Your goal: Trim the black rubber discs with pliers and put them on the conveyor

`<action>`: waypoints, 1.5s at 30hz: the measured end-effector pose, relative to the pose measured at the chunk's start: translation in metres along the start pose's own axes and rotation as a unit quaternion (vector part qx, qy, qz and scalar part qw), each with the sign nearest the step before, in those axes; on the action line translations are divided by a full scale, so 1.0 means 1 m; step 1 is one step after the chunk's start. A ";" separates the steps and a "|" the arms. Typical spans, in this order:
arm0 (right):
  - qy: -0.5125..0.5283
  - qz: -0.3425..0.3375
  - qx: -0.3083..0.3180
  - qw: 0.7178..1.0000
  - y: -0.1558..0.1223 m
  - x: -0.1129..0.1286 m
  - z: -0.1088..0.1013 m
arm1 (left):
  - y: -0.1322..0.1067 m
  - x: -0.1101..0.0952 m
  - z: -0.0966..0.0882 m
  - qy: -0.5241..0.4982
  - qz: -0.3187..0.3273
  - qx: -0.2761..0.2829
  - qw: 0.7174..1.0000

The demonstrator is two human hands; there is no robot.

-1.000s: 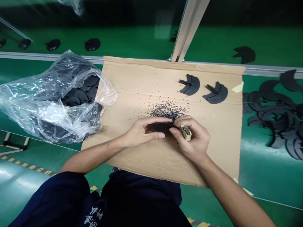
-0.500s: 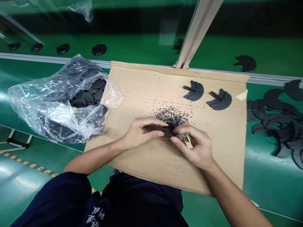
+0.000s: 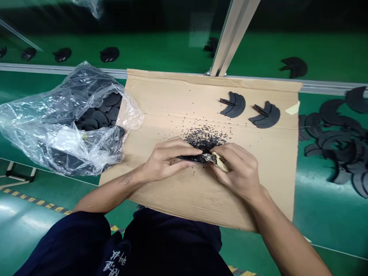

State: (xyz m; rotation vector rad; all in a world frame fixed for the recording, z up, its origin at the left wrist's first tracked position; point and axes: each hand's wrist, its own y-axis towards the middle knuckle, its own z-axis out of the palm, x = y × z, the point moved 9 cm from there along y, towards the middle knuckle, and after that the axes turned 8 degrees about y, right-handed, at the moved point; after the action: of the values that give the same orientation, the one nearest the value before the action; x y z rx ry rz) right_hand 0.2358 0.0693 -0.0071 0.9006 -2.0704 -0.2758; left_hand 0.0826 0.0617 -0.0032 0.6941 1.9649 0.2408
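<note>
My left hand (image 3: 168, 160) pinches a dark plastic part (image 3: 189, 158) between thumb and fingers over the cardboard sheet (image 3: 161, 97). In my right hand (image 3: 240, 166) are small cutting pliers (image 3: 217, 161) with pale yellow handles, the fingers wrapped round them. Their metal jaws meet the right end of the part; whether they are closed on it I cannot tell. Just beyond my hands lies a scatter of tiny black scraps (image 3: 205, 137). Two black fan-shaped parts (image 3: 234, 105) rest farther back on the cardboard.
A clear plastic bag (image 3: 66, 115) full of black discs stands at the left, overlapping the cardboard's edge. Several curved black pieces (image 3: 342, 138) are heaped at the right. A metal post (image 3: 234, 38) and a glass panel rise behind, with more black parts beyond.
My right hand has turned the pliers so their jaws point left onto the part. The part has tilted in my left hand. The whole view has shifted slightly.
</note>
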 end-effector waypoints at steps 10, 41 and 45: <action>-0.115 -0.040 0.000 0.993 0.000 0.010 -0.003 | -0.001 0.002 0.002 -0.008 0.011 0.011 1.000; 0.133 0.116 -0.027 0.984 0.000 -0.018 0.001 | -0.004 0.028 0.001 -0.083 -0.121 -0.043 0.988; 0.083 -0.022 0.002 0.996 0.000 0.011 0.004 | -0.004 0.016 0.013 0.033 -0.042 0.030 0.998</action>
State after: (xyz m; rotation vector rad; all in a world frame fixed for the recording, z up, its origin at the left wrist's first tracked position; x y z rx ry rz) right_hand 0.2282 0.0615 -0.0024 0.9407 -1.9002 -0.2133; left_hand 0.0864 0.0661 -0.0234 0.6471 2.0673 0.1555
